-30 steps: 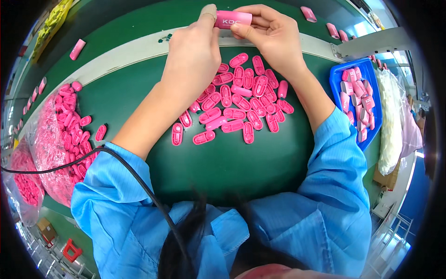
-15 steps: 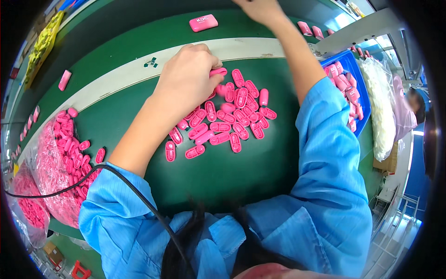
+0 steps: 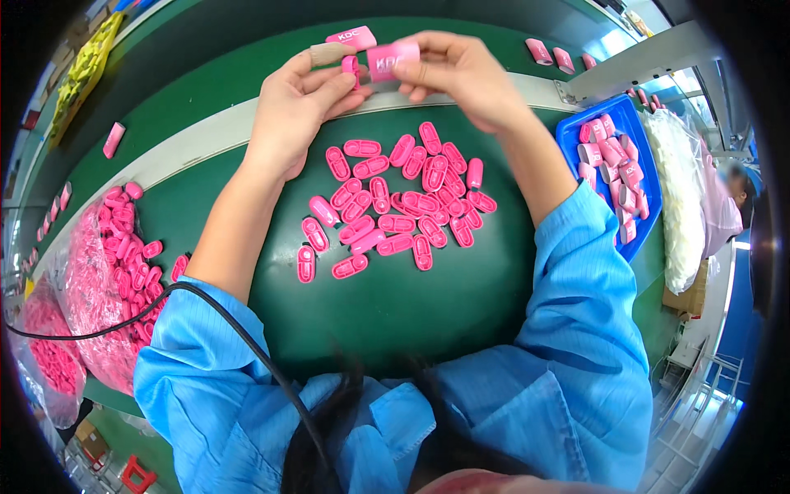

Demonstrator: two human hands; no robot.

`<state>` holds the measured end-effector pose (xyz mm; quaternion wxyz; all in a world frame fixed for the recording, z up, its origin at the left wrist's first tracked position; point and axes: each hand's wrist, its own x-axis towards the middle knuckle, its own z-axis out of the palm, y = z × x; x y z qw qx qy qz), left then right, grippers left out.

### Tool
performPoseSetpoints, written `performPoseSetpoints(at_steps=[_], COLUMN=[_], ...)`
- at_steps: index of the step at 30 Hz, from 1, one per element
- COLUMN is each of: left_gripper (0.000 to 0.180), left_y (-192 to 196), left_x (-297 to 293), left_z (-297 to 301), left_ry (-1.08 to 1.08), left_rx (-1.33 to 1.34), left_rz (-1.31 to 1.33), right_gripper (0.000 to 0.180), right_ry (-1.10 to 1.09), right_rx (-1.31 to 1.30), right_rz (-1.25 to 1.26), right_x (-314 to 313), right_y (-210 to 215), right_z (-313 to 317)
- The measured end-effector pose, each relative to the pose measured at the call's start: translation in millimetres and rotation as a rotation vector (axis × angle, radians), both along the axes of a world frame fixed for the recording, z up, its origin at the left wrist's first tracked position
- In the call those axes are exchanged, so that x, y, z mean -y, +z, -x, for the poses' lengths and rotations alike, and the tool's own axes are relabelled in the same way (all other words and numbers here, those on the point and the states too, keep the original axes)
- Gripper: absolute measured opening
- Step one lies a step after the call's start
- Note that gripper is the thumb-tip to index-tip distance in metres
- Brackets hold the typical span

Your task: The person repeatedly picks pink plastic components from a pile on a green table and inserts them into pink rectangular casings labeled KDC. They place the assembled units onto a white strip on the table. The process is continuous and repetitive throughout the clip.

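Over the far part of the green table, my left hand (image 3: 292, 103) pinches a small pink oval cap (image 3: 350, 72); a beige cover wraps one of its fingers. Close beside it, my right hand (image 3: 473, 78) grips a pink flat shell (image 3: 385, 63) with white lettering. The cap and the shell face each other, seemingly apart. Just behind my hands a similar pink shell (image 3: 352, 36) lies on the green conveyor belt (image 3: 247, 62). Nearer to me, many loose pink oval caps (image 3: 380, 194) are spread on the table, most with their hollow side up.
To the right stands a blue tray (image 3: 568, 136) of pink shells. A clear bag (image 3: 90, 280) spilling pink caps sits at the left, crossed by a black cable (image 3: 99, 337). A pale rail (image 3: 206, 136) divides table from belt. Beyond the tray lies a white plastic bag (image 3: 671, 198).
My right hand has come back from the far belt with a pink shell. My left hand has moved up and away from the pile, carrying a cap to meet it.
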<state>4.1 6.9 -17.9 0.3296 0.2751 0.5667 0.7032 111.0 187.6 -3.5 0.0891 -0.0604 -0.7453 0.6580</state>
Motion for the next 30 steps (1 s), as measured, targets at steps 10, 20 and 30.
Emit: performPoseSetpoints(at_steps=[10,20,30], left_gripper=[0.031,0.035,0.039], left_y=[-4.6,-10.9,7.6], left_x=[-4.3,-8.3,-0.2], left_z=[-5.3,-9.2,-35.0], left_ry=[0.123,0.173,0.265], left_rx=[-0.273,-0.250,-0.883], left_rz=[0.026,-0.003,0.223], right_gripper=[0.029,0.031,0.028], right_ry=[-0.035,-0.103,-0.210], right_rx=[-0.048,-0.104,-0.352], right_rz=[0.318,0.111,-0.188], right_x=[9.5,14.8,27.3], right_y=[-27.0,-14.9,-13.1], right_z=[1.1,-1.3,-7.8])
